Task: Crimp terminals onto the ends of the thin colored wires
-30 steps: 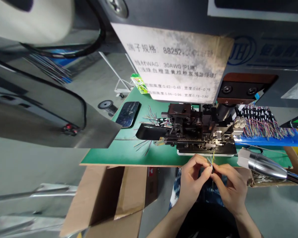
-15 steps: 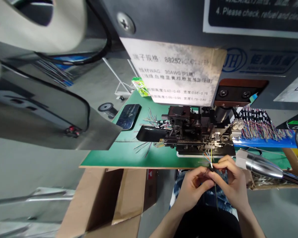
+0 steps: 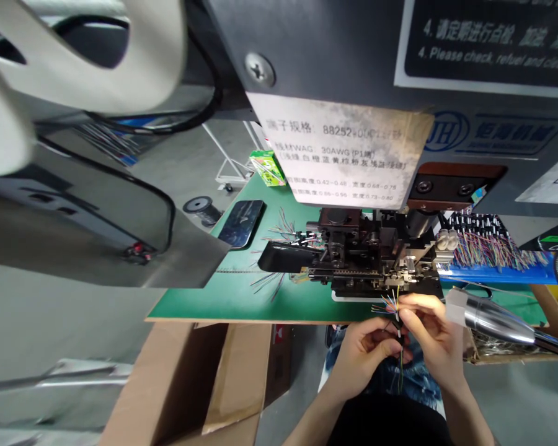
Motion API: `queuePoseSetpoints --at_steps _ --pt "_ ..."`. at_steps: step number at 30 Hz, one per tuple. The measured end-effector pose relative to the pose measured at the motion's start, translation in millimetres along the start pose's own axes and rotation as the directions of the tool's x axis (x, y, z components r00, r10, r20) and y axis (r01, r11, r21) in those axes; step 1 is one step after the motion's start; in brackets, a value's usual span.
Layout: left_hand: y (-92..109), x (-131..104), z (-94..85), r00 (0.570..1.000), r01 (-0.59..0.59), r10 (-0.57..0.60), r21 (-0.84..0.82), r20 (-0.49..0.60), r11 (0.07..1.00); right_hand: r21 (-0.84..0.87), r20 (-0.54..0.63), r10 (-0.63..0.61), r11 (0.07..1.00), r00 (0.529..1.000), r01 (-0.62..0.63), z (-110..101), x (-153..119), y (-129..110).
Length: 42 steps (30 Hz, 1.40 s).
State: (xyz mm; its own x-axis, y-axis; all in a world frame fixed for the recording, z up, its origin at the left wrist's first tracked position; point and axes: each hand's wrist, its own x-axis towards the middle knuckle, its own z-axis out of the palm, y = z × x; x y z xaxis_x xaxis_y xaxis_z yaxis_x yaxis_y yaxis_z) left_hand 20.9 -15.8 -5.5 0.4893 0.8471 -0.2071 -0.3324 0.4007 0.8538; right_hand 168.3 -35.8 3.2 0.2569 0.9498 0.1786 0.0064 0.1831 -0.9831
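A thin cable with a fan of coloured wires at its top end is held just in front of the crimping machine's tooling. My left hand pinches the cable's dark sleeve between thumb and fingers. At the upper end, my right hand has thumb and index finger closed on the wires, a yellow one standing up toward the tooling. The cable's lower end hangs down below my hands. Both hands are at the front edge of the green table.
A phone, a wire spool and a green box are at the left. Bundled wires lie in a blue tray at the right, behind a metal lamp-like tube. An open cardboard box stands below the table.
My right thumb and index finger have shifted up onto the wires, and the wire fan is spread more to the left. The whole view has moved slightly.
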Motion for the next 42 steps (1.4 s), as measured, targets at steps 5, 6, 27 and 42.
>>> queuePoseSetpoints --at_steps 5,6,27,42 --pt "0 3 -1.6 0.999 -0.025 0.026 0.026 -0.019 0.999 -0.034 -0.012 0.020 0.999 1.000 -0.020 0 5 0" --pt "-1 3 -2.2 0.999 -0.032 0.033 0.033 -0.021 0.999 -0.039 -0.008 0.016 0.999 1.000 -0.016 -1 6 1" --pt "4 14 8.3 0.931 -0.284 0.334 0.279 -0.150 0.917 -0.063 -0.053 0.083 0.994 0.995 -0.086 6 19 -6" --pt "19 6 -3.2 0.968 -0.231 0.247 0.223 -0.046 0.947 -0.294 0.027 -0.235 0.927 0.972 0.233 1 26 -15"
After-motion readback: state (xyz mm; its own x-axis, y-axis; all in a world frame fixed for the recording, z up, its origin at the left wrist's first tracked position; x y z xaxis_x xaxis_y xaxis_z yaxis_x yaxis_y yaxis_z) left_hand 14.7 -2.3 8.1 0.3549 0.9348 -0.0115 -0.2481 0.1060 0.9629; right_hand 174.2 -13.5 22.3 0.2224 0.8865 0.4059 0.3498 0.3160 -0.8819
